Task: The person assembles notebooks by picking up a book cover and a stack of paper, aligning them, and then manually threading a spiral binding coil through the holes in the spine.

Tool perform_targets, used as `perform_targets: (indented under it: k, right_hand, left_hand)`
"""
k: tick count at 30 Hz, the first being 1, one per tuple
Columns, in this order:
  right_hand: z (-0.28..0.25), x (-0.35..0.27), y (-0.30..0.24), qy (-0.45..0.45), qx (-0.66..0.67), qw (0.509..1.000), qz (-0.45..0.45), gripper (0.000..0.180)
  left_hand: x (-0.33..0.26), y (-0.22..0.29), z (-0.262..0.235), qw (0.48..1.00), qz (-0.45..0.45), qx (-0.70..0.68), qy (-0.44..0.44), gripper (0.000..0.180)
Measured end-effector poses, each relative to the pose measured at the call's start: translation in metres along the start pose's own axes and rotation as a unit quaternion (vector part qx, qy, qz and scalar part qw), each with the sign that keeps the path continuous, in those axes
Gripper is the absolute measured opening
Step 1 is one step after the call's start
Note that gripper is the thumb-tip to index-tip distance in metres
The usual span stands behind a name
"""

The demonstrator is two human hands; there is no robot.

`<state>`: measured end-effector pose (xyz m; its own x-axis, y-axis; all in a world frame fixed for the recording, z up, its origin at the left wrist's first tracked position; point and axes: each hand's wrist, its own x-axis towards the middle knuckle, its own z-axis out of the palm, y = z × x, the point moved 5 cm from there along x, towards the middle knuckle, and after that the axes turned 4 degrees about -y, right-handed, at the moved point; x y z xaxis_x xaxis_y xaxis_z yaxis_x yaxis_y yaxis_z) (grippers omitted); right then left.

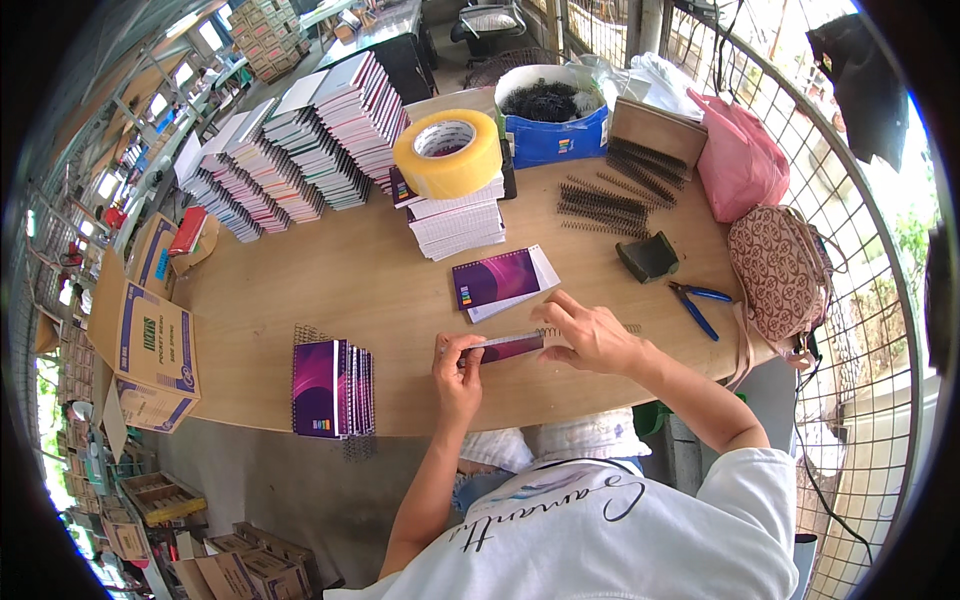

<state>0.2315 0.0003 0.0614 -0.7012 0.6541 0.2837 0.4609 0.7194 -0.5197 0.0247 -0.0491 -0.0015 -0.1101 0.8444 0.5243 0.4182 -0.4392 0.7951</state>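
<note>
Item, left hand [458, 372]: fingers and thumb closed on the left end of a purple-covered notepad [512, 346], held edge-up just above the desk [390, 270].
Item, right hand [602, 338]: at the notepad's right end, thumb and forefinger parted either side of a wire coil [549, 332]; whether they pinch it cannot be told.
Item, directly beyond the hands: one purple-covered pad [495, 278], white sheets skewed out beneath its cover.
Item, left of the left hand: a group of coil-bound purple notebooks [314, 390], side by side at the near edge.
Item, farther left: an open cardboard box [155, 340], brown with blue print.
Item, well beyond the hands: a yellow tape roll [480, 150] atop a stack of white pads [458, 228]; left of these, tall rows of notebooks [352, 115].
Item, beyond the right hand: a blue-and-white tub [555, 140] of black coils; nearer, loose dark coils [603, 207] and a dark curved holder [650, 258].
Item, right of the right hand: blue-handled pliers [698, 308], a patterned bag [778, 270] and, behind it, a pink bag [740, 160].
</note>
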Motion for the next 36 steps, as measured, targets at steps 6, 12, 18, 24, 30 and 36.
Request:
perform_targets:
  k: [6, 12, 18, 24, 30, 36]
  right_hand:
    - [0.008, 0.004, 0.001, -0.054, -0.053, 0.997, 0.003, 0.042]
    - [-0.047, -0.044, 0.155, 0.028, -0.26, 0.857, 0.444, 0.072]
    - [-0.059, -0.001, 0.064, -0.005, 0.332, 0.932, 0.145, 0.057]
    - [-0.012, 0.007, 0.051, -0.194, 0.369, 0.904, 0.091, 0.054]
    - [-0.013, 0.003, 0.047, -0.096, 0.374, 0.916, 0.114, 0.042]
    - [-0.012, 0.005, 0.027, -0.176, 0.219, 0.957, 0.077, 0.041]
  left_hand:
    - [-0.002, 0.005, 0.001, 1.0, -0.006, -0.007, 0.001, 0.007]
    - [0.009, 0.029, 0.001, 0.998, 0.048, 0.036, -0.016, 0.026]
    - [0.003, -0.013, 0.015, 0.996, -0.045, -0.039, -0.071, 0.045]
    - [0.013, -0.006, 0.017, 0.994, 0.033, -0.019, -0.104, 0.047]
    - [0.009, -0.001, 0.026, 0.993, -0.001, -0.064, -0.095, 0.046]
    - [0.006, 0.003, 0.035, 0.993, 0.018, -0.05, -0.104, 0.047]
